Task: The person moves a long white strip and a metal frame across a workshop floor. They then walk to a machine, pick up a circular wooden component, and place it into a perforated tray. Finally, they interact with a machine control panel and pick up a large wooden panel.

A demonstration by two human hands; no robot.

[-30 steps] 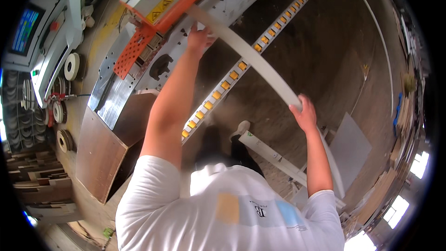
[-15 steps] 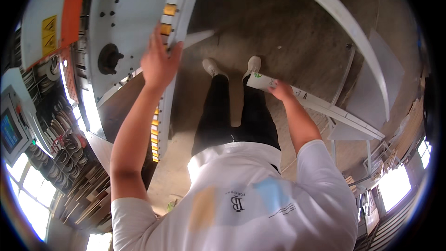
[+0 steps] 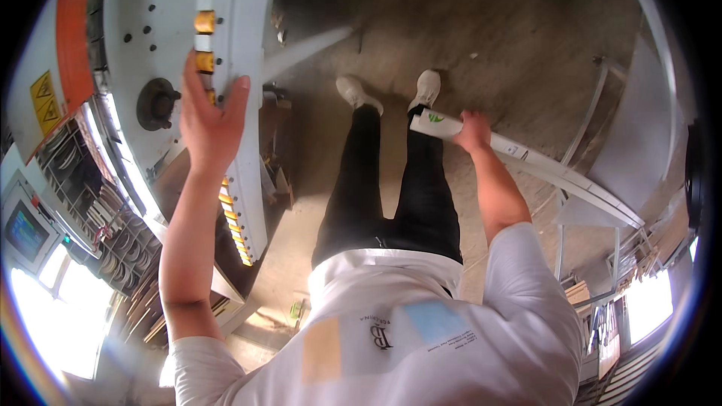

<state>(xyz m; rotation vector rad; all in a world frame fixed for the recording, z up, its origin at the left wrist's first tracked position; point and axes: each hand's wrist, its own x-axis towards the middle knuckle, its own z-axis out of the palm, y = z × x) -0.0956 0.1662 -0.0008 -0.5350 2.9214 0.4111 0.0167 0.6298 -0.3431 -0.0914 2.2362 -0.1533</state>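
floor [image 3: 496, 19] — brown | window [image 3: 79, 316], lower left — white glare | bright opening [image 3: 650, 307], lower right | storage rack [image 3: 126, 257], left

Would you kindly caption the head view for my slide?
Left hand at a yellow-and-white rail, right hand gripping a long white strip near one end.

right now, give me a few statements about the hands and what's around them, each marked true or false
1. The right hand is on a long white board. True.
2. The left hand has its thumb spread from its fingers. True.
3. The left hand is on the long white board too. False: it is at the row of yellow rollers.
4. White shoes show beyond the trousers. True.
5. The trousers are red. False: they are black.
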